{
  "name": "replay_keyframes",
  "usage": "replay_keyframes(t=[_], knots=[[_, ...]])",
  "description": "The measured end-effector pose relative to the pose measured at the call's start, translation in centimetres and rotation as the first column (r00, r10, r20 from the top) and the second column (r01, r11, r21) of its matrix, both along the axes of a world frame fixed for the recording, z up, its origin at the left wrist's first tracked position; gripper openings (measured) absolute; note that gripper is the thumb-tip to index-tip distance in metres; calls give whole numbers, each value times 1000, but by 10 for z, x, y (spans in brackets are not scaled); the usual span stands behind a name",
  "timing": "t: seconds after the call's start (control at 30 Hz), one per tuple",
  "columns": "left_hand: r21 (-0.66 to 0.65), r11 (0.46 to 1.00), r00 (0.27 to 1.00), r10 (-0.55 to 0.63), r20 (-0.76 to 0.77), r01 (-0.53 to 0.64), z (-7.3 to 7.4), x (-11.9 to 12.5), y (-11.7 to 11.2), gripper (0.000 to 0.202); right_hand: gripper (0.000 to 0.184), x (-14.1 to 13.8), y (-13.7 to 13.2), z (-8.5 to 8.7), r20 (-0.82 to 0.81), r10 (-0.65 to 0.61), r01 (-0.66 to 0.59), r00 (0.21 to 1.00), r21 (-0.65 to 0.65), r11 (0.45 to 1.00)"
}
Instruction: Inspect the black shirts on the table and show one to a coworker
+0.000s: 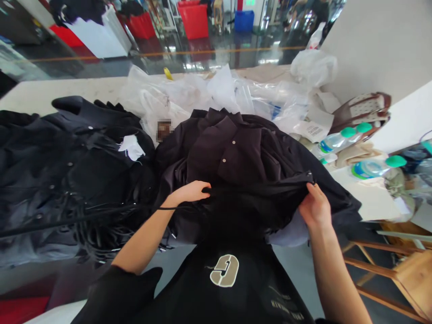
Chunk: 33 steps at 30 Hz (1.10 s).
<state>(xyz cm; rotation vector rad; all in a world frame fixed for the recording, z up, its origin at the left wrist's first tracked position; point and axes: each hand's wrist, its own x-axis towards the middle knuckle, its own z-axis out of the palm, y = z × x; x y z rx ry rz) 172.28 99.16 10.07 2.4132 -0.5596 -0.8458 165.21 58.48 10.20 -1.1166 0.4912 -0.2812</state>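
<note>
A black snap-buttoned jacket (232, 153) lies spread on the table, and its lower edge is lifted. My left hand (191, 191) grips that edge near the middle, and my right hand (315, 207) pinches it further right. A pale lining or lighter cloth (286, 231) shows under the raised part. To the left lies a heap of other black garments (74, 166) with a white tag (131, 147) on top. A black garment with a beige patch (224, 270) hangs below, close to me and beneath both forearms.
Crumpled clear plastic bags (209, 94) lie behind the jacket on a pale table (43, 92). Green-capped plastic bottles (378, 167) and papers sit at the right. A wooden stool (405, 274) stands at lower right. Red bins (192, 20) stand on the glossy floor beyond.
</note>
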Motion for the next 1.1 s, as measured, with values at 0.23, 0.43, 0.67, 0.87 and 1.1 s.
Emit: replay_keyframes(t=[0.23, 0.43, 0.67, 0.87, 1.1], knots=[[-633, 647, 898, 391, -203, -425, 71, 0, 36, 25, 13, 17, -8, 43, 72, -157, 157, 985, 5, 988], [-775, 279, 745, 573, -340, -567, 83, 7, 25, 32, 18, 27, -1, 73, 137, -97, 101, 986, -21, 995], [-805, 322, 698, 700, -151, -498, 76, 10, 18, 28, 17, 29, -5, 76, 147, -89, 98, 985, -55, 994], [-511, 787, 937, 311, -157, -346, 85, 5, 48, 19, 15, 23, -8, 59, 103, -101, 103, 990, -14, 995], [-227, 923, 857, 376, 353, -311, 63, 74, 25, 17, 37, 12, -11, -17, -307, 250, -389, 918, -584, 713]])
